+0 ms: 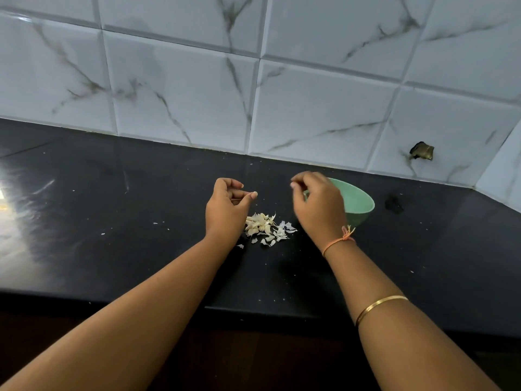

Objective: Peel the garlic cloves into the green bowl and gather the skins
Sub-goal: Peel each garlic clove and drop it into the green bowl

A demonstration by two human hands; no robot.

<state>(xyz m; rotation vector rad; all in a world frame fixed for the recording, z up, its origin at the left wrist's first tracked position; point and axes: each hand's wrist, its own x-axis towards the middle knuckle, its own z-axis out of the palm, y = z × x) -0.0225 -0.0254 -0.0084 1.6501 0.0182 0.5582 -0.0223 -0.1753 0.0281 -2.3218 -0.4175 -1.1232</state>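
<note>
Head view, looking down along two bare forearms onto a black countertop [135, 221] backed by a marble-veined tiled wall [310, 94]. Left hand [227, 210] raised just over the counter, a little left of centre: fingers [234, 184] curled in toward the palm, thumb stretched out to the right with the nail showing. Nothing plainly seen within that curl; cannot tell about any small scrap inside. Right hand [318, 206] blurred, hanging in front of the green bowl [362, 201] and covering its left side: fingers bent, tips turned left toward the other hand. Cannot tell about anything pinched there. Hands near each other but apart.

Loose pale heap of garlic skins [266, 228] on the counter, below the gap between the two hands, its left edge hidden behind the left hand. Cannot tell whole cloves from peel within the heap. Green bowl upright on the counter, right of the heap and near it, not touching it; inside mostly hidden by the right hand.

Orange thread [342, 238] tied round the right wrist, gold bangle [380, 306] further up the same forearm. Tiny white flecks [103, 233] scattered over the counter, a dark smudge [394, 204] right of the bowl, a broken hole [422, 150] in a tile above it
</note>
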